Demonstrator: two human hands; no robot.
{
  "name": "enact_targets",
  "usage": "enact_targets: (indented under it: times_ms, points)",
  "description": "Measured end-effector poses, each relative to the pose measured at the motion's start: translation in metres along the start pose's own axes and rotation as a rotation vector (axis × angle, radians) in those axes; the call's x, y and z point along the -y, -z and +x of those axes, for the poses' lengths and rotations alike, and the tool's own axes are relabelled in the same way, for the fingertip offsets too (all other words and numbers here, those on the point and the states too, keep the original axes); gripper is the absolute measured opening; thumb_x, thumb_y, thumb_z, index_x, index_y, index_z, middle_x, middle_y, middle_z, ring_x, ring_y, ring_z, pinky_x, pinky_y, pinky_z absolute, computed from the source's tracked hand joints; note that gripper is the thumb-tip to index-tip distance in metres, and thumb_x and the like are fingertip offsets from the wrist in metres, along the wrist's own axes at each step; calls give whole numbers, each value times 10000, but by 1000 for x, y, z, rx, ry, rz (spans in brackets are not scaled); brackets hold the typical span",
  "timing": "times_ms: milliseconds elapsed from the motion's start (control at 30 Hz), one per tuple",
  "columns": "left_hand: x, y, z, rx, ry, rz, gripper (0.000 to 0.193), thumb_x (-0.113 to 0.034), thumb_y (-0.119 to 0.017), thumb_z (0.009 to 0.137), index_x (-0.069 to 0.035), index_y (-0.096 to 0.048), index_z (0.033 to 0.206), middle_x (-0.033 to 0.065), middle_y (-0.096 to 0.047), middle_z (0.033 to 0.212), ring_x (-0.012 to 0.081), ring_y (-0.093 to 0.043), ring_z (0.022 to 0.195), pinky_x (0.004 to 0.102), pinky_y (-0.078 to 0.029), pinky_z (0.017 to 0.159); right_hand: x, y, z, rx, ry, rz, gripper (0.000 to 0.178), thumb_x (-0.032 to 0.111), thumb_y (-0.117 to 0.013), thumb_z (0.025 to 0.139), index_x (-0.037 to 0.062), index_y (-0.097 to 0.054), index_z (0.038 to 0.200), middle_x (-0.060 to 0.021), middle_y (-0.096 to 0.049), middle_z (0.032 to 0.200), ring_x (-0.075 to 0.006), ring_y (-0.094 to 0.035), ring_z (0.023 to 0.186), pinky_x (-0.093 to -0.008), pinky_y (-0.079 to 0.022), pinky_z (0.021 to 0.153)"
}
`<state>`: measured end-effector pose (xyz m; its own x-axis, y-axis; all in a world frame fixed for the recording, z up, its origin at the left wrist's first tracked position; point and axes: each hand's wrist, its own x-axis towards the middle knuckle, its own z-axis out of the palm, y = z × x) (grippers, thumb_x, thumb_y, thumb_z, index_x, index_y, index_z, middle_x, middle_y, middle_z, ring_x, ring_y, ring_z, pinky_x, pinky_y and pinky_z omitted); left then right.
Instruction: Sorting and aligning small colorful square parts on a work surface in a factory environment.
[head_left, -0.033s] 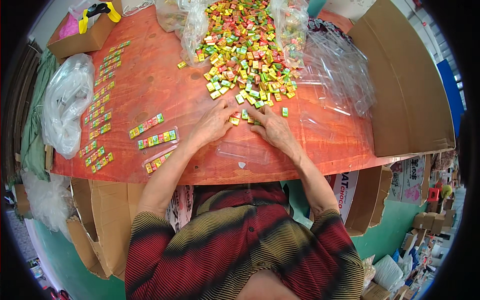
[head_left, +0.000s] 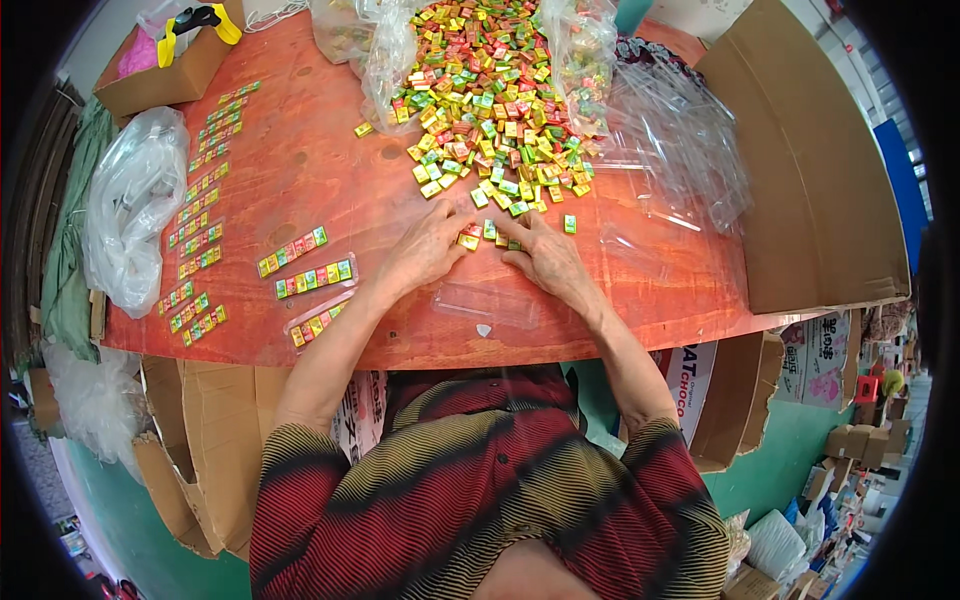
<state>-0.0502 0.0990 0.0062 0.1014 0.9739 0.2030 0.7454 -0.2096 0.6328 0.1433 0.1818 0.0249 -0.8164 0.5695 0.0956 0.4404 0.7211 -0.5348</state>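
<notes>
My left hand (head_left: 432,245) and my right hand (head_left: 550,260) rest at the near end of a heap of small boxes (head_left: 490,110), coloured yellow, green and red. Between the curled fingertips lies a short row of these little boxes (head_left: 470,240), gripped from its two ends; the fingers cover part of it. One loose green-and-yellow box (head_left: 570,224) sits just beyond my right fingers. Closer to me, a clear plastic tray (head_left: 485,305) lies flat on the red table (head_left: 400,335). Left of my left forearm are clear trays filled with rows of boxes (head_left: 315,278).
More box rows (head_left: 200,235) line the table's left side beside a bundled clear bag (head_left: 135,210). A carton (head_left: 165,75) with yellow-handled tool stands far left. Clear empty trays (head_left: 680,140) pile up at right, against a tall cardboard panel (head_left: 810,170). Open cartons (head_left: 215,430) stand below the edge.
</notes>
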Motion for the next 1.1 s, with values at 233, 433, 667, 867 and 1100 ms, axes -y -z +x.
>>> enact_targets:
  times_ms: [233,433,667,867,1100]
  points:
    - [-30,-2,-5,-99,238,53,438,-126,-665,722,-15,-472,1099,173,-453,1049,354,-498,979,413,-429,805,4,-5,0,-149,-11,-56,394,145,-651,729,157,-556,1111,-120,-523,876,-306,-545,772,-397,-454,653]
    - [-28,-4,-11,-106,294,134,406,-126,-664,731,-17,-489,1081,159,-457,1033,351,-522,916,422,-435,749,15,-13,29,-152,223,-122,389,45,-584,710,127,-592,1090,-106,-538,875,-280,-508,812,-374,-411,723]
    - [-25,-12,-16,-234,302,203,302,-173,-704,687,9,-548,871,156,-487,886,336,-537,845,426,-444,699,8,-27,42,-135,241,-238,240,92,-606,724,88,-606,964,-103,-523,829,-275,-498,806,-370,-409,701]
    - [-23,-4,-25,-243,363,188,266,-169,-708,682,-3,-570,838,143,-506,777,334,-538,758,424,-434,653,9,-27,31,-138,241,-225,210,114,-654,698,60,-600,894,-93,-516,819,-264,-498,806,-370,-401,702]
    - [-14,-9,-16,-225,248,87,347,-197,-711,675,-16,-583,942,134,-510,865,327,-549,828,413,-451,686,14,-23,23,-169,216,-135,176,113,-658,682,46,-587,829,-121,-520,808,-289,-502,807,-396,-402,684]
